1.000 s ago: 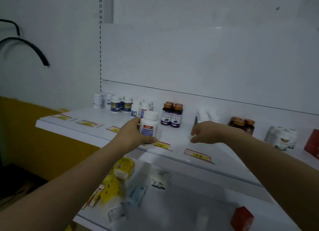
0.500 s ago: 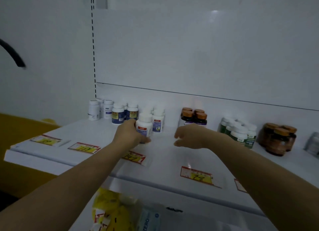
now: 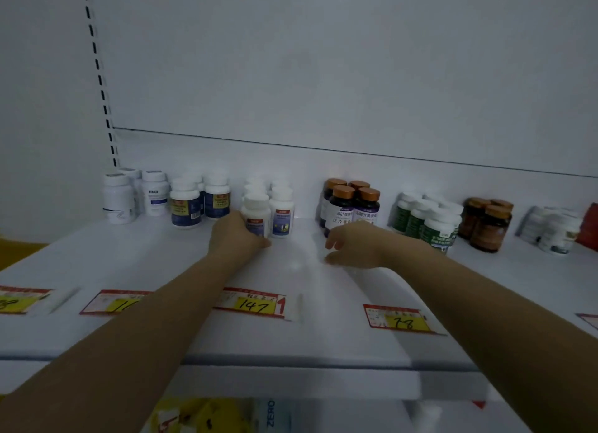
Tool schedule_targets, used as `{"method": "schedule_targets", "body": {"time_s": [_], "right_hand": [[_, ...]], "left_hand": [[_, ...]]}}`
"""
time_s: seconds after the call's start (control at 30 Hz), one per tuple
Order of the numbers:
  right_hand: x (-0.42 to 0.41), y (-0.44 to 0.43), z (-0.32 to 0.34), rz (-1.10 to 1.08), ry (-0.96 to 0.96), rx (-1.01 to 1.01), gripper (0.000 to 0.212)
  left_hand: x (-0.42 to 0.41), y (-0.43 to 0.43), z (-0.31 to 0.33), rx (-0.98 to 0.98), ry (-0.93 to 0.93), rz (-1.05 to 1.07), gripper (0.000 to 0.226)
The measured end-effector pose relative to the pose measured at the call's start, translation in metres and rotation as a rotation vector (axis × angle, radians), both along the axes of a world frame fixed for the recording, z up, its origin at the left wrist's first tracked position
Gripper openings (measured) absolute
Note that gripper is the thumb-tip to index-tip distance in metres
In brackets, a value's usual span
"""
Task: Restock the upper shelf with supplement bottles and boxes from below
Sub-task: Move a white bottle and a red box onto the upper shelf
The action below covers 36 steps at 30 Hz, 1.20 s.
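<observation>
My left hand [image 3: 233, 238] grips a white supplement bottle [image 3: 256, 213] with a purple label, standing upright on the white upper shelf [image 3: 291, 339] at the front of a cluster of matching white bottles [image 3: 281, 206]. My right hand [image 3: 351, 244] hovers just above the shelf to the right of it, fingers loosely curled, holding nothing. It is in front of the dark bottles with orange caps [image 3: 351, 206].
More rows stand along the back wall: white bottles [image 3: 118, 198], blue-labelled bottles [image 3: 194, 203], green-labelled bottles [image 3: 427, 220], brown jars [image 3: 487, 224], pale jars [image 3: 556, 230]. Price tags [image 3: 252, 303] lie along the shelf front. Yellow packets [image 3: 194, 416] show on the lower shelf.
My left hand has carried the white bottle from the shelf's front edge back against the matching cluster. My right hand moved back with it. The camera has come closer to the shelf.
</observation>
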State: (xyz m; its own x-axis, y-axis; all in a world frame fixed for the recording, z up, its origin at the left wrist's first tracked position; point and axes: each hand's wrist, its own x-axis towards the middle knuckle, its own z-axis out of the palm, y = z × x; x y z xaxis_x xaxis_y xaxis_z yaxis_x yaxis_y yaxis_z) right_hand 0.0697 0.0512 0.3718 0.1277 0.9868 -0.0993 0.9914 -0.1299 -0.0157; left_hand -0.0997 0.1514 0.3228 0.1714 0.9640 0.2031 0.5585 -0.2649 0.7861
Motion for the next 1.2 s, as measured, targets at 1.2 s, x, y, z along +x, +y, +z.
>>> {"method": "schedule_targets", "body": {"time_s": [1.2], "right_hand": [[0.066, -0.311, -0.013, -0.215, -0.06, -0.088, 0.043]], "left_hand": [[0.068, -0.314, 0.003, -0.069, 0.526, -0.501, 0.045]]}}
